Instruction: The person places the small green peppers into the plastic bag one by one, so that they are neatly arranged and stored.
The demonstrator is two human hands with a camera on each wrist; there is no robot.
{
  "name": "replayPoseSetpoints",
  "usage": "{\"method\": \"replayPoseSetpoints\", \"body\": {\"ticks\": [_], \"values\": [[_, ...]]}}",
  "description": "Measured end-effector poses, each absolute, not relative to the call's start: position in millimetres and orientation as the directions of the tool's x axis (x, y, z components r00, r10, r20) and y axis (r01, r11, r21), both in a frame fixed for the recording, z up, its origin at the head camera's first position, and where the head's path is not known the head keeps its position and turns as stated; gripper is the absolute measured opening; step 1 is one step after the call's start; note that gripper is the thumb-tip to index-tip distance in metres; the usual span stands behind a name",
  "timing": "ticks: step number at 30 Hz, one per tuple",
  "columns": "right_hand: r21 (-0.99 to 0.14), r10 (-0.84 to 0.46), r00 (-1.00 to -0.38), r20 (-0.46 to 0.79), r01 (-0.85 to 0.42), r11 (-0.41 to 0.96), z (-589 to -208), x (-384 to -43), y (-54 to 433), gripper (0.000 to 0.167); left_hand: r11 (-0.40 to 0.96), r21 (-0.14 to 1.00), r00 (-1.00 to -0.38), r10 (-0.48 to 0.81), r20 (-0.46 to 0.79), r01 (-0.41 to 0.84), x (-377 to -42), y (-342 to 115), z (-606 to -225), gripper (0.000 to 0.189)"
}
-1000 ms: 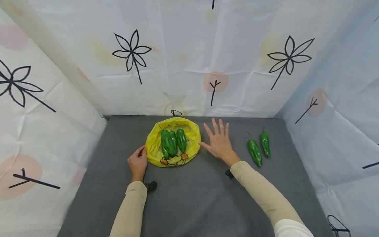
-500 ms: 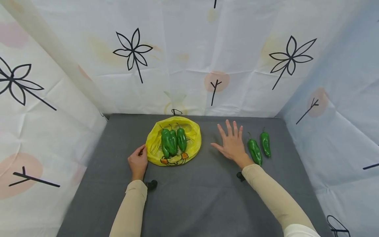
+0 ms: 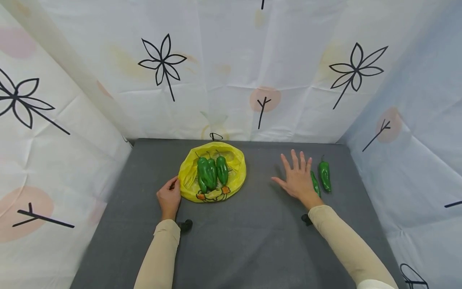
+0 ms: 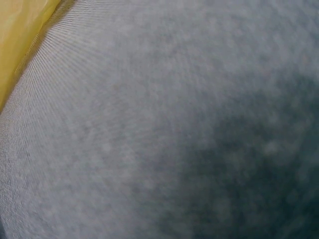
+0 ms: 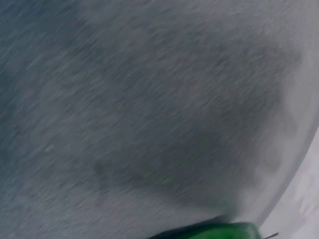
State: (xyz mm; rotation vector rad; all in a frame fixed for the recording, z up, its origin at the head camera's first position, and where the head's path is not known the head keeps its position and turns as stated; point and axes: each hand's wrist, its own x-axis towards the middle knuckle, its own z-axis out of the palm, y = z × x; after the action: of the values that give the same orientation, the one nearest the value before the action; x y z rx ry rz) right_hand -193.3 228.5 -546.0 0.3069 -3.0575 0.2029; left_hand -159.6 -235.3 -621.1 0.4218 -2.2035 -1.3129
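In the head view a yellow plastic bag [image 3: 236, 164] lies with its mouth spread wide, and several green peppers [image 3: 205, 172] rest inside it. My left hand [image 3: 169, 199] pinches the bag's left rim. Fingers spread, my right hand [image 3: 297, 180] hovers over the table and holds nothing. It partly covers one loose green pepper [image 3: 315, 184]. Just right of that lies another green pepper [image 3: 324, 176]. The left wrist view catches only an edge of the yellow bag [image 4: 20, 35]. At the bottom of the right wrist view shows part of a green pepper [image 5: 224, 231].
A dark grey table [image 3: 231, 249] spreads beneath everything. White patterned cloth [image 3: 223, 80] hangs behind it and along both sides. Small dark cameras [image 3: 186, 225] sit at the wrists.
My right hand has moved right, away from the bag, and now overlaps the nearer loose pepper. My left hand stays on the bag's rim; the peppers have not moved.
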Motion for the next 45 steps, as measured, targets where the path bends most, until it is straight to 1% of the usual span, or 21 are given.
{"method": "replayPoseSetpoints", "body": {"ticks": [7,16,20,24,36,45], "values": [[-0.124,-0.157,-0.986,0.057,-0.163,0.979,-546,-186,244,0.099,0.494,0.869,-0.805,-0.518,0.290,-0.005,-160,-235,-620,0.021],[-0.146,-0.150,-0.983,0.102,-0.164,0.976,-544,-175,266,0.102,0.484,0.875,-0.812,-0.518,0.269,-0.019,-159,-232,-619,0.021],[-0.103,-0.161,-0.977,0.138,-0.176,0.979,-546,-173,276,0.105,0.474,0.880,-0.814,-0.516,0.269,-0.010,-159,-232,-619,0.021],[-0.076,-0.147,-0.980,0.136,-0.158,0.984,-549,-171,285,0.108,0.466,0.885,-0.814,-0.512,0.273,0.003,-159,-232,-618,0.020],[-0.187,-0.070,-0.996,0.056,-0.079,0.979,-549,-165,301,0.113,0.478,0.878,-0.814,-0.511,0.276,-0.002,-158,-233,-619,0.021],[-0.351,-0.019,-1.000,0.001,-0.018,0.936,-548,-166,306,0.103,0.473,0.881,-0.814,-0.514,0.268,-0.009,-157,-234,-617,0.021]]}}
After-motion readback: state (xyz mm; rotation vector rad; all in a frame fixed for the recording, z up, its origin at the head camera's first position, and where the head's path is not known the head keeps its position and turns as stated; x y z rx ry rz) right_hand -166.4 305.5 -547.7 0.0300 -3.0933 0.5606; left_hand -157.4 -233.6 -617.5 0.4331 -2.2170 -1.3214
